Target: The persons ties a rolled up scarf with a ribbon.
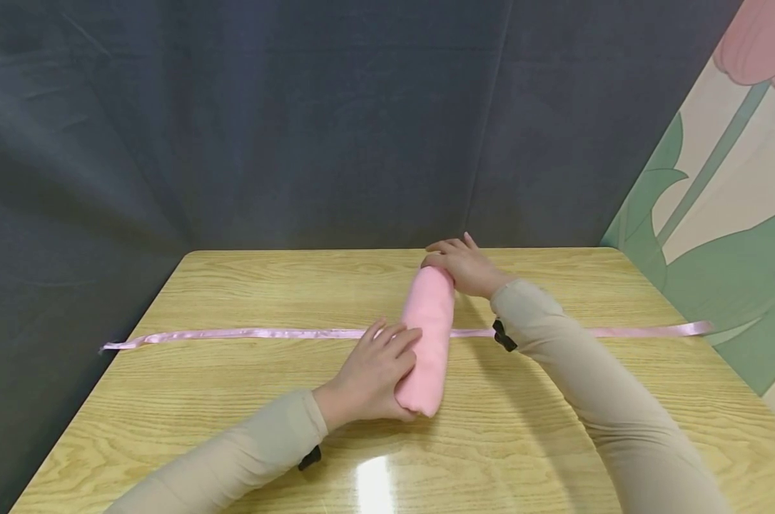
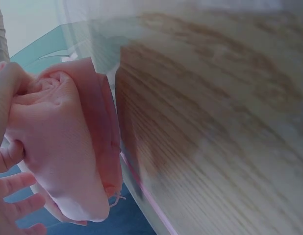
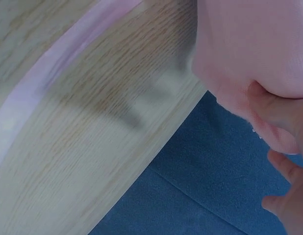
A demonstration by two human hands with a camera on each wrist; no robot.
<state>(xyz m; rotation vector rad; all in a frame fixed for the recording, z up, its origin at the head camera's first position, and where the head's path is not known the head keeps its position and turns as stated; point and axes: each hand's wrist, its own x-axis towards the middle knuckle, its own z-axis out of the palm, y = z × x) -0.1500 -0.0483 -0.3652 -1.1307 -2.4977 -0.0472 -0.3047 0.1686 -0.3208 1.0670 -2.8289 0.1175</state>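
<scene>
Hands grip pink roll | only left wrist view shows coiled end

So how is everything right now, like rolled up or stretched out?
Pink cloth: rolled up, lying across the ribbon.
Ribbon: untied, stretched across the table.
Left hand: holding the cloth's near end.
Right hand: holding its far end.
Dark curtain: hanging down.

A matt, soft-looking pink cloth roll contrasts with a glossy, satin-look ribbon, a smooth, light-reflecting wood-grain tabletop and, at the far side, a dull fabric backdrop.
</scene>
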